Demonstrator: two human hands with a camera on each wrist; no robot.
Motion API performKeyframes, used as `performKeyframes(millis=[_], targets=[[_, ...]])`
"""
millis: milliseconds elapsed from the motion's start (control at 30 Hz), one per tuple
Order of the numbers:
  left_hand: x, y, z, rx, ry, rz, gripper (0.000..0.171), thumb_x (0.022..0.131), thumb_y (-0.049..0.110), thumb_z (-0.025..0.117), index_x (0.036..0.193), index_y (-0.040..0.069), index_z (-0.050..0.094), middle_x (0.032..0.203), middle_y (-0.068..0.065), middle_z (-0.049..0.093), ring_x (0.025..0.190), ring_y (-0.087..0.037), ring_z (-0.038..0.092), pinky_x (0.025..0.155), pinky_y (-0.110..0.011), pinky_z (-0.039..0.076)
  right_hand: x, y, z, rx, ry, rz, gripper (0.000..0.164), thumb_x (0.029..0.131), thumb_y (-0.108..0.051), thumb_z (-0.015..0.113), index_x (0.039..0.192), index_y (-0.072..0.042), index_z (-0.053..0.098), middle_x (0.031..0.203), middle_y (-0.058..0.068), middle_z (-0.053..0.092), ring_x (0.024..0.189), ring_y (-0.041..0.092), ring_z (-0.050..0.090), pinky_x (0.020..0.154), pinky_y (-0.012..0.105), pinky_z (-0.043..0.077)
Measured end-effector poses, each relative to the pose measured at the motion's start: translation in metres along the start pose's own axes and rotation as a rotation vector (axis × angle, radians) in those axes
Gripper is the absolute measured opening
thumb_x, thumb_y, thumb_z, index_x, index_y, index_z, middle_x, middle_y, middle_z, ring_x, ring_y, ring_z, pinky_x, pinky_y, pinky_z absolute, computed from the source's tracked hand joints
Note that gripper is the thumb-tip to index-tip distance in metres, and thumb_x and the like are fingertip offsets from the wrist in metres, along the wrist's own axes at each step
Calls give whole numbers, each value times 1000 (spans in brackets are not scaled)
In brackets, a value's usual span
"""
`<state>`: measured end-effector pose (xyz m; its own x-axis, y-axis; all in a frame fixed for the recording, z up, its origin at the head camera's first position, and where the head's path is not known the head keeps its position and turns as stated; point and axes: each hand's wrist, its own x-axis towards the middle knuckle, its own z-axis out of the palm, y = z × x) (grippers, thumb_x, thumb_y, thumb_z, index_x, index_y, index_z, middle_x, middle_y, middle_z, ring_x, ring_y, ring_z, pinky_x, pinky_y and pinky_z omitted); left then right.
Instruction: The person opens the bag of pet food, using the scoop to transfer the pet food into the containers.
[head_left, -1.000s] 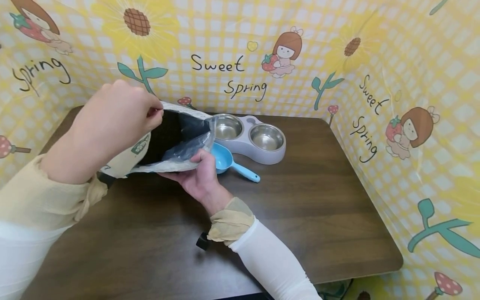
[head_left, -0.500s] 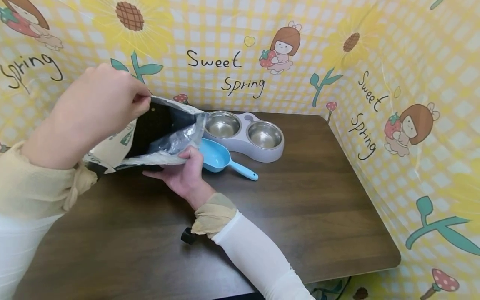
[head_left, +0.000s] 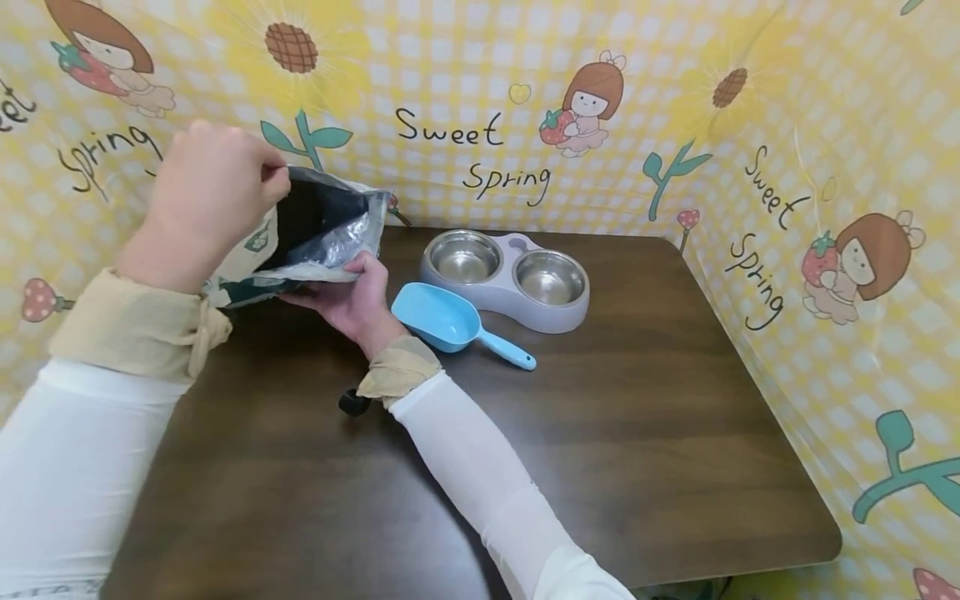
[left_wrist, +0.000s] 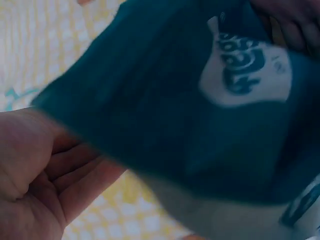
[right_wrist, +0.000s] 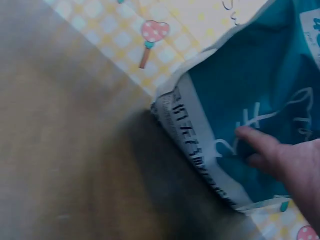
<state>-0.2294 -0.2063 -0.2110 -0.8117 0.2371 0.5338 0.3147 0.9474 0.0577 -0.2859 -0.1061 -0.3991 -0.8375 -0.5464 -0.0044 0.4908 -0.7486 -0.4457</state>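
A teal and white printed bag (head_left: 330, 272), its wide mouth turned toward the head camera, shows a dark inside and a shiny silvery lining. My left hand (head_left: 217, 187) pinches its upper edge with curled fingers. From below, my right hand (head_left: 352, 300) grips the lower edge, thumb over the rim and fingers under the bag. In the left wrist view the bag's teal side (left_wrist: 150, 100) fills the middle beside my left hand (left_wrist: 30, 170). In the right wrist view, fingers of my right hand (right_wrist: 295, 160) lie against the bag's printed face (right_wrist: 240, 85).
A light blue scoop (head_left: 442, 317) lies on the brown table (head_left: 637, 433), handle toward the right. Behind it stands a pale double feeder (head_left: 502, 296) with two steel bowls. Yellow checked cloth (head_left: 465, 75) walls in the back and sides.
Both hands have carried the bag up and left, away from the scoop and feeder. The scoop's bowl, partly covered before, is now in full view. The head view has shifted slightly.
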Motion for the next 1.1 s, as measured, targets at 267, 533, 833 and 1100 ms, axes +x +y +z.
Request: performKeyframes(millis=[267, 533, 833, 1100], targets=[[-15, 6, 8, -2, 30, -39, 28, 90, 12, 57, 68, 2, 72, 53, -17, 59, 58, -45, 53, 55, -60, 43, -24, -21, 15, -10, 173, 31, 77, 73, 4, 26, 150, -2, 35, 154, 21, 37, 130, 39, 41, 112, 71, 21], [-27, 21, 3, 58, 177, -25, 41, 93, 11, 54, 52, 6, 50, 45, -14, 43, 46, -39, 42, 41, -52, 36, -55, -37, 5, -30, 179, 130, 70, 77, 11, 27, 143, -7, 41, 152, 22, 38, 132, 42, 39, 112, 69, 24], [-38, 35, 29, 46, 298, -34, 27, 91, 15, 59, 72, 3, 76, 55, -26, 64, 51, -55, 50, 44, -64, 38, -68, -56, -13, -223, 196, 216, 55, 85, 1, 35, 138, -6, 47, 148, 24, 45, 127, 42, 45, 112, 65, 29], [-39, 35, 30, -56, 338, -188, 27, 93, 20, 62, 94, 1, 81, 81, -28, 74, 71, -56, 59, 71, -67, 41, -109, -108, 21, -1110, 192, 7, 39, 94, -16, 45, 124, 7, 56, 134, 17, 60, 125, 25, 53, 110, 50, 42]])
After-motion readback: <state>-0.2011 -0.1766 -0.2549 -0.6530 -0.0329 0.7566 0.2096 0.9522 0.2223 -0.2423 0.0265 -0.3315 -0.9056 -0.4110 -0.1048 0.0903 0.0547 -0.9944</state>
